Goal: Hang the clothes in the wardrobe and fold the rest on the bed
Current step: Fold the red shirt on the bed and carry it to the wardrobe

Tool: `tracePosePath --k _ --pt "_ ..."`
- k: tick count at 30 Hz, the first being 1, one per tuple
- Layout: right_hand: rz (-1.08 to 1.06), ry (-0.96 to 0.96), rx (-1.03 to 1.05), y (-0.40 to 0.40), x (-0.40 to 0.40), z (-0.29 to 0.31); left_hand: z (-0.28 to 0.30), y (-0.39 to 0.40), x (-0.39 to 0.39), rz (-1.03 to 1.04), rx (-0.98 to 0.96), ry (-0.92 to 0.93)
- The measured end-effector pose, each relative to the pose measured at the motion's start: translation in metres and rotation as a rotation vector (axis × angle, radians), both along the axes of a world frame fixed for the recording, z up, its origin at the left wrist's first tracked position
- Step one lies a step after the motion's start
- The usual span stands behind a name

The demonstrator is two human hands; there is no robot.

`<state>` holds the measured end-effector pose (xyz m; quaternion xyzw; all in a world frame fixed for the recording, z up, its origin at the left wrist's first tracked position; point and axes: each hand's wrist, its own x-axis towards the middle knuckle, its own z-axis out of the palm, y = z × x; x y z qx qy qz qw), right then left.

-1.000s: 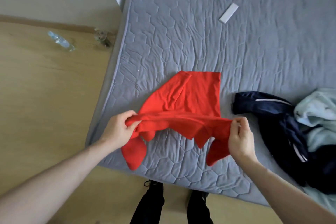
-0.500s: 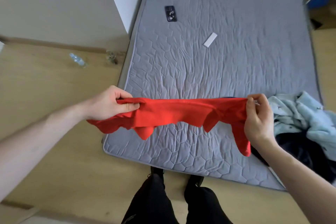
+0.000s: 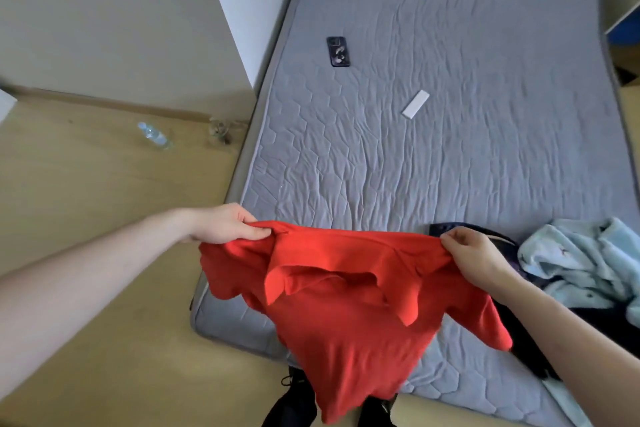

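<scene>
A red polo shirt (image 3: pixel 349 315) hangs in the air over the near corner of the grey quilted bed (image 3: pixel 450 156). My left hand (image 3: pixel 225 224) pinches one shoulder and my right hand (image 3: pixel 474 258) pinches the other, with the collar facing me and the body dangling down past the mattress edge. At the right edge of the bed lies a heap of clothes: a light blue fleece garment (image 3: pixel 585 260) on top of a dark navy jacket (image 3: pixel 540 350).
A black phone (image 3: pixel 337 51) and a small white flat object (image 3: pixel 415 104) lie farther up the bed. On the wooden floor at the left lies a plastic bottle (image 3: pixel 154 135). A white panel (image 3: pixel 249 3) stands beside the bed's left edge. My dark shoes (image 3: pixel 294 406) show below.
Both hands lifted the red shirt off the bed and held it stretched flat; now it has dropped open and hangs by the shoulders, collar toward me.
</scene>
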<state>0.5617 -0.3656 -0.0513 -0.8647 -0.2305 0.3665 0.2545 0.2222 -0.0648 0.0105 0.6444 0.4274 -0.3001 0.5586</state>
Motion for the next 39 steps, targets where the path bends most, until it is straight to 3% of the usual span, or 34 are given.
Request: tracePosePath --k 5,9,12,16,20,24,27,29,33,36,39 --pt "-0.012 -0.087 -0.137 0.076 0.034 -0.094 -0.118 0.057 0.058 -0.049 0.254 0.071" --pt "-0.185 -0.225 -0.083 0.13 0.055 -0.164 -0.214 0.098 0.105 0.321 0.601 -0.082" --pt "-0.111 -0.229 -0.075 0.131 0.029 -0.219 -0.269 0.087 0.107 0.209 0.701 0.021" --pt "0.032 -0.125 -0.175 0.093 -0.026 -0.281 -0.331 0.046 0.077 -0.022 0.605 0.108" --pt "0.005 -0.069 -0.215 0.072 -0.048 -0.325 -0.38 0.029 0.048 -0.062 0.552 0.204" --pt "-0.148 0.044 -0.22 0.094 -0.047 -0.354 -0.413 0.039 0.037 0.128 0.701 0.252" --pt "-0.434 0.268 -0.222 0.13 -0.045 -0.374 -0.428 0.05 0.032 0.361 0.826 0.313" --pt "-0.599 0.358 -0.198 0.149 -0.04 -0.387 -0.434 0.057 0.026 0.434 0.811 0.398" --pt "-0.609 0.188 -0.261 0.171 -0.018 -0.387 -0.442 0.069 0.013 0.608 0.617 0.435" --pt "-0.717 0.192 -0.023 0.199 0.001 -0.371 -0.444 0.08 0.001 0.59 0.57 0.372" --pt "-0.803 0.353 0.318 0.23 0.018 -0.359 -0.443 0.09 -0.008 0.622 0.557 0.262"
